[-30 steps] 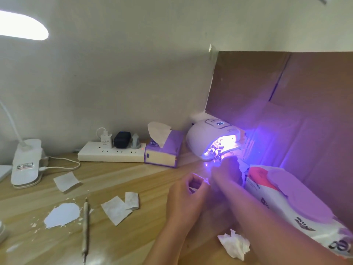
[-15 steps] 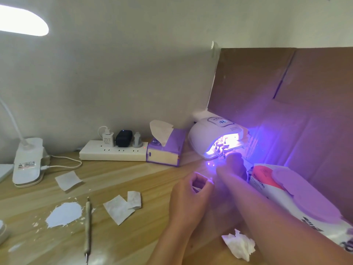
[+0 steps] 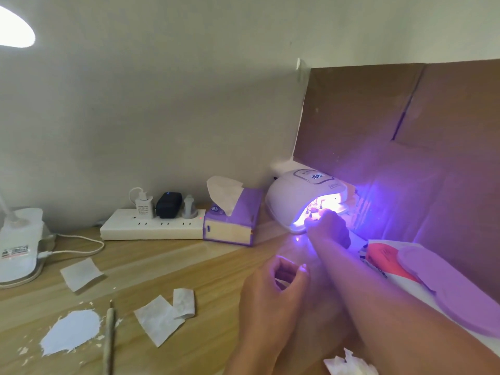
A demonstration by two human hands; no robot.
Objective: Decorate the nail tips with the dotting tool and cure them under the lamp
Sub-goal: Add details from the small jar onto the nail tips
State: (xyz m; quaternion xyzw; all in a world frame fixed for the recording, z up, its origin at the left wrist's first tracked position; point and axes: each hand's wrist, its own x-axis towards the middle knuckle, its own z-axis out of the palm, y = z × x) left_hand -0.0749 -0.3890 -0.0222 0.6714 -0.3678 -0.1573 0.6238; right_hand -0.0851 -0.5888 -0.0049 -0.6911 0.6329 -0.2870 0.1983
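The white curing lamp [image 3: 295, 198] glows violet at the back of the desk, its mouth facing right. Several nail tips on small stands [image 3: 313, 208] show inside the mouth, washed out by the glare. My right hand [image 3: 328, 230] is at the mouth with its fingertips among the stands; glare hides whether they hold anything. My left hand [image 3: 278, 285] hovers over the desk nearer me, fingers loosely curled with nothing in them. The dotting tool [image 3: 109, 339] lies alone on the wood at lower left, beside a white paint patch [image 3: 71, 331].
A purple tissue box [image 3: 230, 223] and a power strip [image 3: 151, 226] stand left of the lamp. A wet-wipe pack [image 3: 433, 288] lies under my right forearm, with cardboard [image 3: 405, 144] behind. Paper scraps [image 3: 159, 318], a crumpled tissue [image 3: 349, 364] and a desk-lamp base [image 3: 19, 247] lie around.
My right hand has reached forward from mid-desk up to the lamp's mouth. My left hand has stayed where it was.
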